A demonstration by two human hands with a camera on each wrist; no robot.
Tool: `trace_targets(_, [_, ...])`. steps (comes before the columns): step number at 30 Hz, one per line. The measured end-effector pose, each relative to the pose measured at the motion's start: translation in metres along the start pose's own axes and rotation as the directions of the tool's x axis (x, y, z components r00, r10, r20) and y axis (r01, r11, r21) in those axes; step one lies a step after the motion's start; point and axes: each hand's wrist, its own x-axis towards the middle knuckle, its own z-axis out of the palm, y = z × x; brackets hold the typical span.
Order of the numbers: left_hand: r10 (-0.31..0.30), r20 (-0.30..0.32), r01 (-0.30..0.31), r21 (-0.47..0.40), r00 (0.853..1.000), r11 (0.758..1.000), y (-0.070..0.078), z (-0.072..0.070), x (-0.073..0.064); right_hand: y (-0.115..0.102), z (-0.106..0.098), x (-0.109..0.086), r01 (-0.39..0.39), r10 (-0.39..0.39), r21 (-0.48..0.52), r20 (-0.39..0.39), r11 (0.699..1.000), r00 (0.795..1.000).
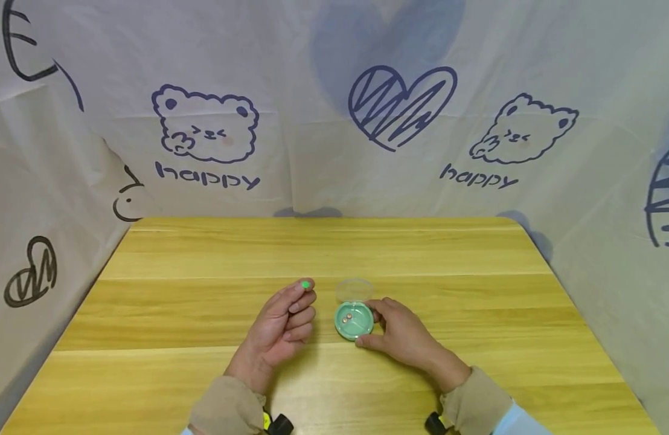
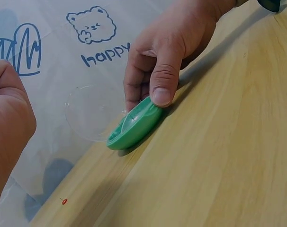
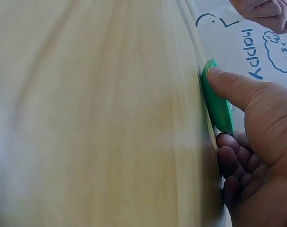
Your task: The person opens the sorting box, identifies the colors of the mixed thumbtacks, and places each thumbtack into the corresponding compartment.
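Note:
A round green case (image 1: 359, 329) with a clear lid (image 1: 354, 290) swung back sits near the middle of the table. A couple of tiny pinkish pieces (image 1: 346, 318) lie inside it. My right hand (image 1: 407, 335) grips the case's right side, thumb at the near rim and fingers at the far one. To the left of the case, my left hand (image 1: 282, 326) is raised and pinches a tiny green disc-like piece (image 1: 305, 284) at the fingertips; its exact kind is unclear. In the left wrist view, a small red tack-like piece (image 2: 64, 201) rests on the table.
The wooden table (image 1: 193, 254) stands against a white cloth (image 1: 307, 145) printed with bears and hearts, which also hangs along both sides. Dark wrist devices (image 1: 280, 424) sit at both cuffs.

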Motion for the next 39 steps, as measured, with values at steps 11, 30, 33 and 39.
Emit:
trace_targets(11, [-0.021, -0.006, 0.021, -0.001, 1.000, 1.000, -0.0029, -0.0028, -0.0010, -0.0008, 0.0008, 0.0000, -0.009, 0.009, -0.002, -0.007, 1.000, 1.000])
trace_targets(30, [-0.034, 0.012, 0.034, -0.022, 0.999, 0.999, -0.0060, -0.0042, 0.0019, 0.0003, -0.0017, -0.0006, -0.012, 0.012, -0.012, 0.000, 1.000, 1.000])
trace_targets(33, [-0.026, 0.003, 0.026, -0.003, 1.000, 1.000, -0.0061, -0.0031, 0.0029, 0.0003, -0.0018, -0.0005, -0.016, 0.016, -0.015, -0.001, 1.000, 1.000])
trace_targets(39, [-0.025, -0.094, 0.038, 0.143, 0.995, 0.989, -0.0070, 0.0008, 0.0052, 0.0002, -0.0008, -0.0002, -0.023, 0.023, -0.006, 0.001, 1.000, 1.000])
